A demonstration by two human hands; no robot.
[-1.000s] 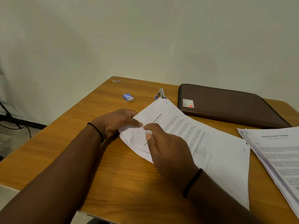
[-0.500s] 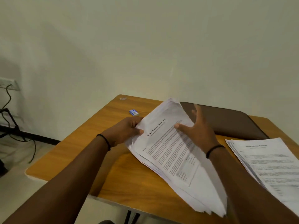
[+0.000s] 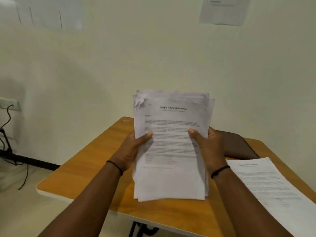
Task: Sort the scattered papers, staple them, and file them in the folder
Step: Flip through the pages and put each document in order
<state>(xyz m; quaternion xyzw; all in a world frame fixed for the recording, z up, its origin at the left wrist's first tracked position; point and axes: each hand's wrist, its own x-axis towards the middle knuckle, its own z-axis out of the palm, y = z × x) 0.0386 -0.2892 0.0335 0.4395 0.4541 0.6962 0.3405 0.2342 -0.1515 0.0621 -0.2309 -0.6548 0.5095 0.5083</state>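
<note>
The step in hand looks like squaring a bundle of sheets before stapling, and it can be done well if both sides work evenly. At about nine o'clock of the bundle, the left hand (image 3: 132, 147) grips the left edge, its thumb laid across the front page and pressing toward the fingers behind, which the paper hides. The stack of papers (image 3: 171, 146) stands upright at the centre of the view, its lower edge at six o'clock low over the table (image 3: 82, 161); whether it touches the wood cannot be told. The top edges at twelve o'clock are stepped and one upper left corner is curled, so the sheets are not yet flush. A good way on would be to loosen both grips slightly, let the sheets drop, and tap the lower edge on the table, then turn the bundle and tap a long side too. At three o'clock the right hand (image 3: 209, 147) mirrors the other, thumb on the front, fingers hidden behind. Squeezing hard would lock the misaligned sheets in place. Further right, at four o'clock, a second pile of papers (image 3: 266, 185) lies flat on the table, apart from the held one, and behind it at two o'clock lies the dark folder (image 3: 239, 146), closed. No stapler shows here.
</note>
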